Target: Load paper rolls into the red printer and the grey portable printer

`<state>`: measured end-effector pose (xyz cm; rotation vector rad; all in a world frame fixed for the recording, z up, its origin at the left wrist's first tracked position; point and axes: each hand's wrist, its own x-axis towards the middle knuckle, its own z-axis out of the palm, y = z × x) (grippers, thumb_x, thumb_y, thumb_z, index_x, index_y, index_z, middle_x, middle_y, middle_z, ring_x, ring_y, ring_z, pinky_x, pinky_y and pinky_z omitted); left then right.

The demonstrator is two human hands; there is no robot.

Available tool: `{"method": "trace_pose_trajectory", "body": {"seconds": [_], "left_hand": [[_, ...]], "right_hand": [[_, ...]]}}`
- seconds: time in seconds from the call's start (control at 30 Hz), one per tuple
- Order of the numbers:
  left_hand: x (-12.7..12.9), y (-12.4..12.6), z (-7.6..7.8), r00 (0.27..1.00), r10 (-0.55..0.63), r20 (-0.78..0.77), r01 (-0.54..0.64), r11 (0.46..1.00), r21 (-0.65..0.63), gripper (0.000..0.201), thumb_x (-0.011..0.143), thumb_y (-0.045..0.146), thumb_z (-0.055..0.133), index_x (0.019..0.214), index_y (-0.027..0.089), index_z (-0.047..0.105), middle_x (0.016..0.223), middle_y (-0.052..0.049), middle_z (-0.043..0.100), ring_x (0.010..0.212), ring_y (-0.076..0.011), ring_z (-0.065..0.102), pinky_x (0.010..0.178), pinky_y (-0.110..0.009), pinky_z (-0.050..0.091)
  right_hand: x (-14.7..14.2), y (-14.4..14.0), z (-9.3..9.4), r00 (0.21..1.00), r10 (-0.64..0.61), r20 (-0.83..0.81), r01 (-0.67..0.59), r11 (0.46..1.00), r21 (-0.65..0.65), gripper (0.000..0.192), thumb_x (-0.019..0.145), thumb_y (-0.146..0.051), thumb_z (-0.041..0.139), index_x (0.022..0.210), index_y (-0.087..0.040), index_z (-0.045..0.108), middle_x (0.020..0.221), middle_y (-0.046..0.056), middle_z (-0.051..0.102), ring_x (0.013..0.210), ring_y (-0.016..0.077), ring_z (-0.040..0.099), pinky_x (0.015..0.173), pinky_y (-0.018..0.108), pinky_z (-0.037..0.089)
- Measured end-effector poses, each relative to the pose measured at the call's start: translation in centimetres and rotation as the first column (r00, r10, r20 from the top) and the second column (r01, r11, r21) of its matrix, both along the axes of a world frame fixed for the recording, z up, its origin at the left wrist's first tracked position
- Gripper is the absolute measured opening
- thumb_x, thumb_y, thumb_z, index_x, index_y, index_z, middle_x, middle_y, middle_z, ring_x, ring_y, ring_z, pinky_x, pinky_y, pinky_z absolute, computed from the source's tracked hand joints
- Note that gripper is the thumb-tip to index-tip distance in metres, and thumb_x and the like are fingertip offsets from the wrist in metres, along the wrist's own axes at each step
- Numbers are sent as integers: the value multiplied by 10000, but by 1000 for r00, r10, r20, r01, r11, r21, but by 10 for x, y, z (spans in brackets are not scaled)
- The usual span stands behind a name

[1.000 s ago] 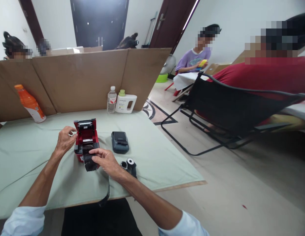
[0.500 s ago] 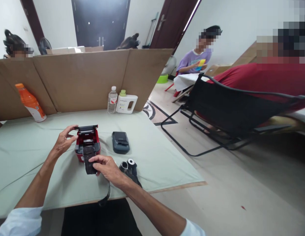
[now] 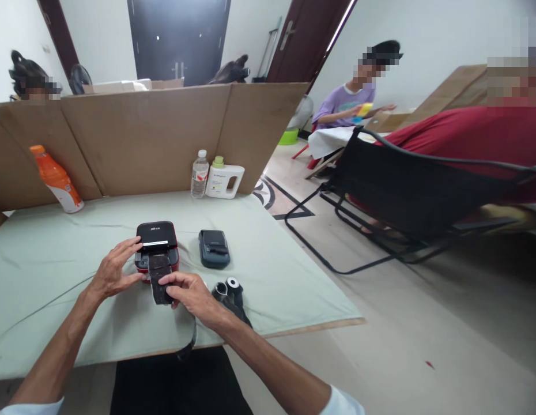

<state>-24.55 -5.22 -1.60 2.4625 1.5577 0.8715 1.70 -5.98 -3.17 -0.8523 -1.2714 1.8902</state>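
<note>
A small red printer [image 3: 157, 241] with a black lid sits on the pale green table cover [image 3: 56, 276]; its lid is down. A dark strip of paper [image 3: 159, 278] sticks out of its front. My left hand [image 3: 113, 269] rests against the printer's left side, fingers on the lid edge. My right hand [image 3: 191, 291] pinches the free end of the dark strip. Two dark paper rolls [image 3: 230, 290] lie just right of my right hand. A dark blue-grey printer [image 3: 214, 248] lies to the right of the red one.
A cardboard screen [image 3: 142, 138] stands along the table's far edge, with an orange bottle [image 3: 56, 179], a clear water bottle [image 3: 199, 174] and a white jug [image 3: 223, 180] before it. A black folding chair [image 3: 406, 196] with a person in red stands to the right. Other people sit farther back.
The red printer's lid went from standing open to shut. My left hand came down with it onto the printer's side. My right hand kept hold of the dark strip.
</note>
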Motion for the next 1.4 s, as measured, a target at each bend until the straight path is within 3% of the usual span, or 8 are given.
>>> {"method": "trace_pose_trajectory", "body": {"seconds": [0.37,0.47,0.53,0.63,0.7,0.8,1.03,1.4], "left_hand": [[6,-3,-13,989,37,-144,-13,987,161,616,849,338,754,1429,244,569,1530,-148,580,1390,-336,572,1132,-535,503],[7,-3,-16,988,44,-146,-18,985,169,619,862,334,742,1446,249,554,1534,-143,577,1381,-331,579,1127,-528,508],[7,-3,-18,988,46,-150,-20,986,168,629,870,358,746,1455,251,544,1535,-147,575,1373,-333,586,1123,-531,510],[7,-3,-20,988,38,-152,-11,984,177,634,880,377,742,1464,247,535,1538,-154,571,1373,-341,586,1112,-535,514],[8,-4,-20,989,39,-144,-12,983,185,632,888,368,729,1473,242,528,1539,-158,568,1374,-341,585,1108,-533,515],[9,-4,-19,989,45,-141,-18,982,189,641,895,364,720,1487,239,509,1540,-162,566,1374,-339,585,1108,-531,514],[11,-4,-20,988,45,-148,-16,982,190,660,888,404,740,1482,242,502,1538,-168,564,1374,-340,582,1110,-529,511],[15,-8,-12,970,119,-213,-87,984,154,534,888,404,729,1374,234,589,1625,-183,444,1382,-377,554,1048,-533,540]], "right_hand": [[4,-2,-1,996,54,72,-59,996,69,249,771,-258,669,987,-187,770,835,24,732,689,144,665,626,267,500],[16,-3,8,971,110,212,-151,970,190,353,845,-246,633,1178,-193,738,807,16,710,694,160,682,658,286,524],[26,3,17,923,-17,386,-154,901,406,435,917,-260,614,1345,-210,672,787,15,697,724,181,688,719,319,544],[36,23,30,759,-374,532,-191,654,732,416,1001,-266,564,1407,-206,632,999,93,725,960,242,696,885,390,551],[35,39,32,689,-415,594,-346,532,773,421,1001,-270,600,1415,-194,617,1182,140,688,1110,275,665,937,413,554],[29,55,26,631,-390,671,-501,456,736,482,994,-309,648,1455,-194,570,1295,155,634,1150,280,651,951,425,568],[29,63,11,663,-372,650,-498,430,753,460,1035,-420,587,1447,-216,571,1305,139,619,1141,266,650,926,408,572],[25,61,11,643,-341,686,-480,519,707,469,1028,-407,603,1457,-221,564,1305,132,611,1153,264,655,917,400,564]]}}
